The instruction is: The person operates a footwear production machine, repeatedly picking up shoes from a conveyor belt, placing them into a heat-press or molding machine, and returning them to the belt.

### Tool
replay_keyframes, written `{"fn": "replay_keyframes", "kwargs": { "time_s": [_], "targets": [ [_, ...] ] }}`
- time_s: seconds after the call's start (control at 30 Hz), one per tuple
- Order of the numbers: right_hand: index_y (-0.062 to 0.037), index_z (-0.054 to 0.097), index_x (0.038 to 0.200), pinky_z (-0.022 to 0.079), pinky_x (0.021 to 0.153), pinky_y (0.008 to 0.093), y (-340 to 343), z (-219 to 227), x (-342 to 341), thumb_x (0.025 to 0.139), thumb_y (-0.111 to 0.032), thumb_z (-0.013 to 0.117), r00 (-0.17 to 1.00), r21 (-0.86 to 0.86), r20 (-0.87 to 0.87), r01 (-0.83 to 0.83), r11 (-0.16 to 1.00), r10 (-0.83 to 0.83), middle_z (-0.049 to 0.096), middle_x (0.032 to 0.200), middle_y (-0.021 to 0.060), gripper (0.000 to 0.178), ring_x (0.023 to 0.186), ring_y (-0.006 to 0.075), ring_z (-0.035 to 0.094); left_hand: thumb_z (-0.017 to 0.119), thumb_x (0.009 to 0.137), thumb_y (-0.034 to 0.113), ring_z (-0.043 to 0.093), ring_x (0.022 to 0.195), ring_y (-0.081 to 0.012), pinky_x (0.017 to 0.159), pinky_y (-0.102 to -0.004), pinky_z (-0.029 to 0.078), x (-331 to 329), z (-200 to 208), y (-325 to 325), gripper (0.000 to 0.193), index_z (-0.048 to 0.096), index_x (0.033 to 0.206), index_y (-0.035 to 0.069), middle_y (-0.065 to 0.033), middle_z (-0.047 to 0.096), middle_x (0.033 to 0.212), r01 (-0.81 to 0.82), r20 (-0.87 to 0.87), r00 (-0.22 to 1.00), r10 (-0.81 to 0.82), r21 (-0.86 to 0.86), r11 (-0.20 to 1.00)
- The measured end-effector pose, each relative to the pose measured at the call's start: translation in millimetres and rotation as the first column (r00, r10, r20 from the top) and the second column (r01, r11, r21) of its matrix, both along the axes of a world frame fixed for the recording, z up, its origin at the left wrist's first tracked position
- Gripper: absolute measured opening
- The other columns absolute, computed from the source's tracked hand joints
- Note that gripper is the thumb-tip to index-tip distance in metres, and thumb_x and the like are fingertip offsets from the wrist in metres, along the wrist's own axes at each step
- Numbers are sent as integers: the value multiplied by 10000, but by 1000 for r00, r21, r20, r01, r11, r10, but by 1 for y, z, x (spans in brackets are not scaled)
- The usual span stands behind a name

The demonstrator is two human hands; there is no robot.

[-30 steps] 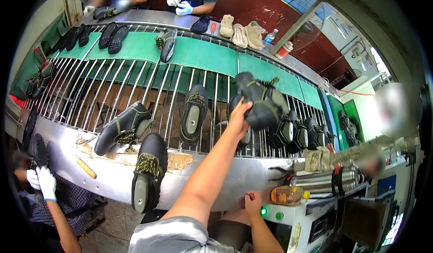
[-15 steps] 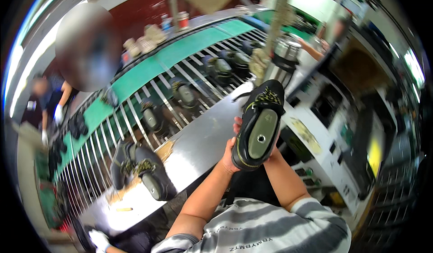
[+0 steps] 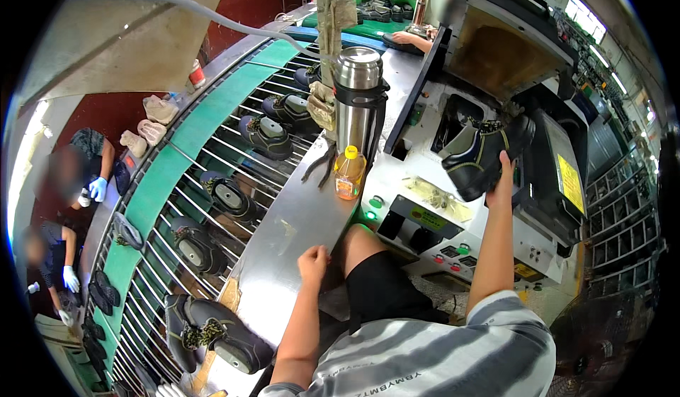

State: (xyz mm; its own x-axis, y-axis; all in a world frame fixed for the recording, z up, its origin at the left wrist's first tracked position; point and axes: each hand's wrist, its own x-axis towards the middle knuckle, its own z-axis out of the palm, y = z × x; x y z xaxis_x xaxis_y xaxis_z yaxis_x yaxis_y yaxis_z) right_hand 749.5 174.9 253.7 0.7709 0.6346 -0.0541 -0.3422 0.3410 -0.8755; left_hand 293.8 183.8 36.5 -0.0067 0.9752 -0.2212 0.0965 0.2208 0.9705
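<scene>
My right hand (image 3: 501, 179) grips a dark shoe (image 3: 480, 157) with yellow stitching, holding it up at the open white machine (image 3: 453, 209). The shoe lies tilted on its side, beside the machine's dark cavity (image 3: 457, 122); whether it touches the machine I cannot tell. Over the metal ledge (image 3: 283, 245), my left hand (image 3: 312, 264) is closed in a loose fist with nothing visible in it. A pair of dark shoes (image 3: 216, 333), one showing a pale insert, sits on the ledge at lower left.
Several shoes (image 3: 230, 197) lie on the conveyor's metal rods, left of the ledge. A steel thermos (image 3: 358, 99) and an orange drink bottle (image 3: 349, 172) stand near the machine. Its raised lid (image 3: 506, 46) is at the back. Co-workers with gloves (image 3: 98, 188) are at far left.
My view has turned right. The shoe, held in both hands before, is now in my right hand alone and has moved right to the machine. My left hand has let go and closed.
</scene>
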Motion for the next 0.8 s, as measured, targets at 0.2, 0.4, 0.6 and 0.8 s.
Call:
{"fn": "replay_keyframes", "kwargs": {
  "time_s": [0.2, 0.4, 0.6, 0.8],
  "targets": [
    [-18, 382, 1441, 446, 963, 356, 88, 25, 81, 638, -288, 838, 725, -249, 667, 432, 867, -171, 526, 1350, 159, 962, 1182, 266, 541, 597, 925, 146, 579, 496, -100, 485, -249, 468, -5, -15, 3, 238, 649, 765, -22, -53, 616, 581, -2, -66, 998, 9, 107, 994],
    [42, 412, 1403, 449, 975, 371, 183, 23, 129, 589, -343, 824, 623, -584, 761, 537, 608, 181, 540, 1320, 226, 991, 1172, 319, 563, 597, 922, 118, 562, 496, -100, 486, -240, 452, -8, -20, -2, 225, 632, 747, -18, -50, 603, 576, -40, 45, 998, 38, 51, 998],
    [25, 287, 1471, 348, 1107, 400, 224, -24, 148, 590, -561, 736, 597, -762, 624, 608, 223, 504, 402, 1450, 268, 1149, 1345, 353, 417, 646, 866, 117, 600, 527, -107, 522, -254, 476, -7, -30, -5, 181, 661, 747, -18, -53, 627, 592, -41, -32, 999, 44, 93, 995],
    [13, 343, 1447, 367, 1076, 452, 185, -4, 96, 893, -636, 392, 508, -737, 632, 627, 252, 586, 460, 1361, 330, 855, 1285, 458, 441, 637, 861, 107, 617, 561, -123, 548, -259, 482, -5, -47, -6, 153, 687, 784, -14, -63, 641, 613, -27, -131, 990, 55, 204, 979]
  ]
}}
